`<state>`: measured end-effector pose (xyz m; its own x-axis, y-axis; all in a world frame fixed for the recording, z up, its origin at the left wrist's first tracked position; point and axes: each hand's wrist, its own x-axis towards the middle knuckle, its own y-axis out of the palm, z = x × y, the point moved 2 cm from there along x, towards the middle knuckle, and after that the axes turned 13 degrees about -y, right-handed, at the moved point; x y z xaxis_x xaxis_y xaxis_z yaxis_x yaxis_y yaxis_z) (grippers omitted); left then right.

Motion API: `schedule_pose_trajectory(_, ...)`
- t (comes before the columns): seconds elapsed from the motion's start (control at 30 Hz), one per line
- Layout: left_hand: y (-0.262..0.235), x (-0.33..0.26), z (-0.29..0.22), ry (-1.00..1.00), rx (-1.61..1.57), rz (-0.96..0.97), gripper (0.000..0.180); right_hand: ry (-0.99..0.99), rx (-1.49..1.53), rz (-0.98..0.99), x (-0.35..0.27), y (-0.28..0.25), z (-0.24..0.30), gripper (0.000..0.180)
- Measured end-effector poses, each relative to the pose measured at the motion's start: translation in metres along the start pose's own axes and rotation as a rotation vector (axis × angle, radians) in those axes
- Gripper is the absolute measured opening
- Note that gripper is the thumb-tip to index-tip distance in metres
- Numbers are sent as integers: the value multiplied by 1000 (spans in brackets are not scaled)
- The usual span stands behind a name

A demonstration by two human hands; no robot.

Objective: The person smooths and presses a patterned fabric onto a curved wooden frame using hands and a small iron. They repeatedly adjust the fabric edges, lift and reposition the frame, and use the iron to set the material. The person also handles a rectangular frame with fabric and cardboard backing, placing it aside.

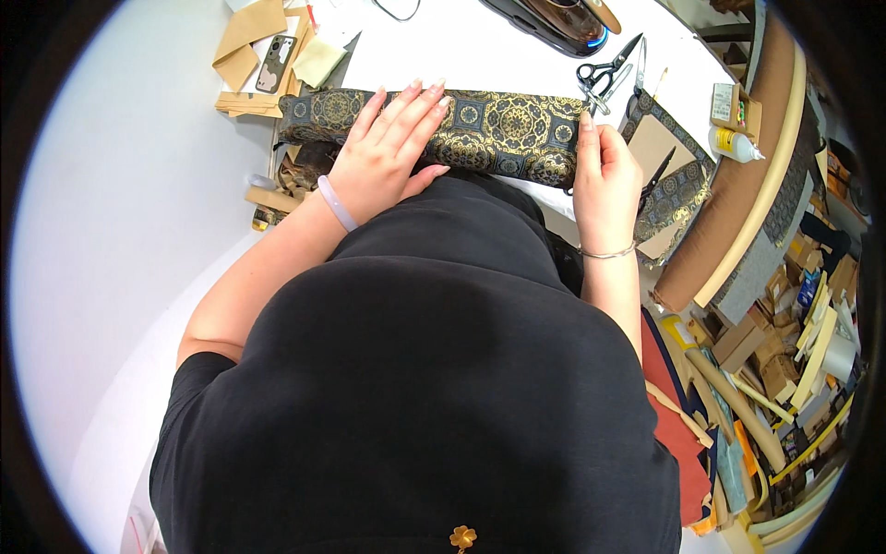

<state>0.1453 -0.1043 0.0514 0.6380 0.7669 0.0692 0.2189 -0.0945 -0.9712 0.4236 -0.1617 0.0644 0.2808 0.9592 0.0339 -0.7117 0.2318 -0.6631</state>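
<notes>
the left hand (383, 152) lies flat, fingers spread, pressing the black-and-gold brocade-covered piece (498, 129) at the table (443, 46) edge. the right hand (604, 175) grips its right end, fingers curled. wrapping looks mostly done; the end seems unfinished. scissors (604, 69) lie beyond.

A craft workshop: scissors (606, 70), a glue bottle (736, 144) and brocade fabric (480, 132) are lying on the white worktop (480, 51), cardboard offcuts (775, 369) piling up beside it.
</notes>
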Motion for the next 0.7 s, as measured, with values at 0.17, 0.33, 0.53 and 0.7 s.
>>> schedule_pose_trajectory(0.17,0,0,0,-1,-10,7,84,37,47,-2,-4,7,-15,46)
schedule_pose_trajectory(0.33,2,0,1,-23,0,3,80,24,120,6,-6,12,-25,49)
schedule_pose_trajectory(0.53,2,0,1,-17,-8,-2,83,37,199,23,-7,14,-29,48)
schedule_pose_trajectory(0.7,0,0,0,2,-22,18,89,-11,226,27,-6,10,-28,42)
